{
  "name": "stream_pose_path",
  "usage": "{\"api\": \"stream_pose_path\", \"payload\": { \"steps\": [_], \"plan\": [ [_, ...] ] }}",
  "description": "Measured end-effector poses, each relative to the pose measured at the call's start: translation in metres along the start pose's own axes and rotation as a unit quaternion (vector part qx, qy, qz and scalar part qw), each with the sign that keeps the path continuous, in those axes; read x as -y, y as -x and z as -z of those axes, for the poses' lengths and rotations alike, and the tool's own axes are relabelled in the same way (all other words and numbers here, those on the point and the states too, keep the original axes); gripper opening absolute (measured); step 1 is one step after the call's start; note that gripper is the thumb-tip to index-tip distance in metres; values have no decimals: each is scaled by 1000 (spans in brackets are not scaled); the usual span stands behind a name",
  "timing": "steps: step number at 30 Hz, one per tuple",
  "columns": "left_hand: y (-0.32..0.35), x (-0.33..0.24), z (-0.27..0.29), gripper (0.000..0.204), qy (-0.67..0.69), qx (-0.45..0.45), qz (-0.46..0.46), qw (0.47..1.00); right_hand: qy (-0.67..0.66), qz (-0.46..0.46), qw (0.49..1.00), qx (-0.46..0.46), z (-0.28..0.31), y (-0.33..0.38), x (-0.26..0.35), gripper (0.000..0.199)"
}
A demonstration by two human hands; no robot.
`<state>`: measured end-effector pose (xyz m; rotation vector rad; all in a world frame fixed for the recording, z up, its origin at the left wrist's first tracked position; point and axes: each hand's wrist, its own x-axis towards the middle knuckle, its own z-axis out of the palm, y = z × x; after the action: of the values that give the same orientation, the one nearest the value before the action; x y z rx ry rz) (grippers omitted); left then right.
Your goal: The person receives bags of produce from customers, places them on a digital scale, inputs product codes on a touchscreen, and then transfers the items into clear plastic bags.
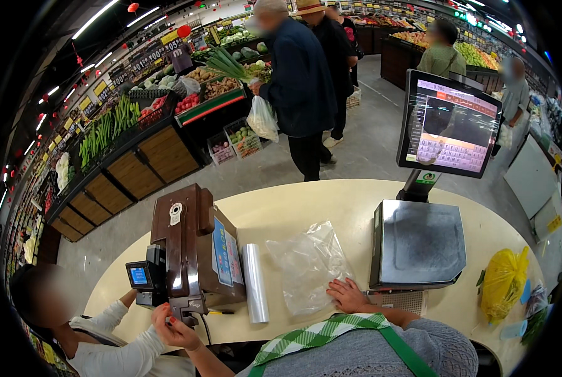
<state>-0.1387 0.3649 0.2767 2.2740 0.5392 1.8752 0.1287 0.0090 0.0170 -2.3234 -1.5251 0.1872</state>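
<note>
My right hand (347, 295) lies flat with fingers spread on the lower right edge of a clear plastic bag (309, 267), which is spread on the table. At the near end of a brown box-shaped machine (179, 251), my left hand (175, 329) has its fingers curled together beside a metal fitting (188, 306). Whatever may be between those fingers is too small to make out. A roll of clear plastic bags (254, 283) lies between the machine and the loose bag. Right of the bag stands a scale (419, 242) with a flat metal plate.
A touchscreen (451, 122) rises behind the scale. A filled yellow bag (505, 284) sits at the table's right. On the left, a person in white sleeves (114, 342) reaches toward a small device with a blue screen (141, 275). Shoppers (300, 75) stand beyond the cream table (293, 195), near vegetable stands.
</note>
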Motion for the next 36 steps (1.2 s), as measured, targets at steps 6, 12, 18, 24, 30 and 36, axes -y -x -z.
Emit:
{"api": "stream_pose_path", "payload": {
  "steps": [6, 12, 18, 24, 30, 36],
  "plan": [
    [-2, -5, -3, 22, 2, -8, 9, 1000, 0, 1, 1000, -6, -3, 0, -2, 50],
    [-3, -8, -3, 19, 8, -5, 14, 1000, 0, -2, 1000, -2, -1, 0, 0, 49],
    [-2, -8, -3, 18, 1, -2, 21, 1000, -2, -8, 1000, 11, 2, -2, 0, 47],
    [1, -4, -2, 18, 7, 3, 26, 1000, 8, -7, 1000, 21, -3, -2, -3, 48],
    [-1, -7, -1, 17, -3, 12, 36, 999, 7, -10, 999, 33, -3, 0, -1, 51],
    [-4, -12, -2, 17, -5, 13, 35, 999, -21, -6, 999, 27, 2, -2, 0, 51]
  ]
}}
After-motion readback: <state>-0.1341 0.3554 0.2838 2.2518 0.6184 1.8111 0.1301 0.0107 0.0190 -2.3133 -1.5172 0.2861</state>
